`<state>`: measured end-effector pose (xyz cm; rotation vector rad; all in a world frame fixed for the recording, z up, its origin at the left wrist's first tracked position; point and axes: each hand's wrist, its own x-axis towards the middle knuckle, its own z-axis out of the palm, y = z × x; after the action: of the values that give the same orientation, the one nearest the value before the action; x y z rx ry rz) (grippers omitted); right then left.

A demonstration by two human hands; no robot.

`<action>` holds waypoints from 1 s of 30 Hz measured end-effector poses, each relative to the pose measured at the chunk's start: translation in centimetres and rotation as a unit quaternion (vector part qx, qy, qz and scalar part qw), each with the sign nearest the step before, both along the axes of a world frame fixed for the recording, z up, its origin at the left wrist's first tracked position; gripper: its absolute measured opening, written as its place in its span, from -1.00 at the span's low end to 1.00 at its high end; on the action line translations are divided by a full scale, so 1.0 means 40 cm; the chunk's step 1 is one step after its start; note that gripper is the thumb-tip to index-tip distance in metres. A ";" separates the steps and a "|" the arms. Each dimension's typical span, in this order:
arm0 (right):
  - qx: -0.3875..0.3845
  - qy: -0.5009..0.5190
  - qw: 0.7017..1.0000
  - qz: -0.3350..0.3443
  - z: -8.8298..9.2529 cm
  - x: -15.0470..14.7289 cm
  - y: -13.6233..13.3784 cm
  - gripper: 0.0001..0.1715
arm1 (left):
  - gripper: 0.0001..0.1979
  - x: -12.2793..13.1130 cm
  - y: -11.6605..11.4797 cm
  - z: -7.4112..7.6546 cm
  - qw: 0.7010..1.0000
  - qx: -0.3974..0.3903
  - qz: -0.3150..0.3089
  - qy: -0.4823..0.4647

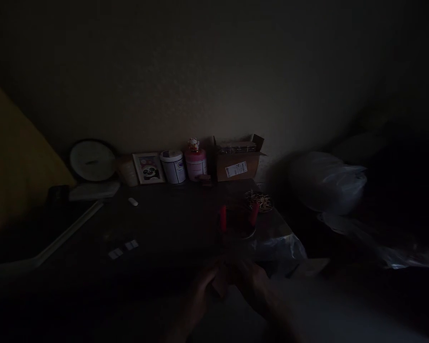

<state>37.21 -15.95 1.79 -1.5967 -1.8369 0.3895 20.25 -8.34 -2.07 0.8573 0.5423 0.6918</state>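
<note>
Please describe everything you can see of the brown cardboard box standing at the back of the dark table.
The brown cardboard box stands upright at the back edge of the dark table, against the pale wall. Its top flaps are open, one raised at the right rear. A white label sits on its front face. The pink round container stands close to its left. Its contents are too dim to identify.

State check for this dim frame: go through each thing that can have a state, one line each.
cardboard box: flaps open, upright by the wall
white tub: lid on, upright
pink tub: lid on, small figure on top
picture frame: propped, leaning back
left hand: on a small block; grip too dark to tell
right hand: same
</note>
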 end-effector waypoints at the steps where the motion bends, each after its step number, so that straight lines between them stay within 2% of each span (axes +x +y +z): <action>1: -0.006 -0.002 1.000 0.000 0.004 -0.001 -0.001 -0.63 | -0.70 0.000 0.000 0.002 1.000 0.005 0.006 0.007; 4: -0.020 0.042 0.999 -0.007 0.007 -0.002 0.001 -0.63 | -0.73 0.004 -0.004 0.021 1.000 -0.012 0.024 0.007; 8: -0.020 0.142 0.989 -0.034 -0.010 0.001 0.012 -0.63 | -0.82 0.011 -0.009 0.054 0.995 -0.097 0.015 -0.022; 13: -0.008 0.175 0.983 -0.052 -0.014 0.004 0.019 -0.65 | -0.77 0.013 -0.010 0.073 0.992 -0.115 -0.013 -0.052; 19: -0.030 0.252 0.964 -0.078 -0.029 0.009 0.025 -0.59 | -0.70 0.018 -0.009 0.066 0.991 -0.001 -0.063 -0.121; 24: -0.060 0.300 0.947 -0.100 -0.062 0.019 0.034 -0.49 | -0.63 0.011 0.002 0.037 0.997 0.000 -0.061 -0.054; 27: -0.060 0.315 0.941 -0.112 -0.073 0.024 0.037 -0.46 | -0.59 0.009 0.003 0.036 0.997 0.014 -0.053 -0.049; 30: -0.068 0.298 0.947 -0.098 -0.067 0.024 0.036 -0.52 | -0.59 0.009 0.002 0.041 0.996 0.012 -0.067 -0.065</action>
<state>38.16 -14.53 -0.87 -1.5158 -1.2027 0.8200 20.62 -8.25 -0.44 0.8574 0.3574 0.6272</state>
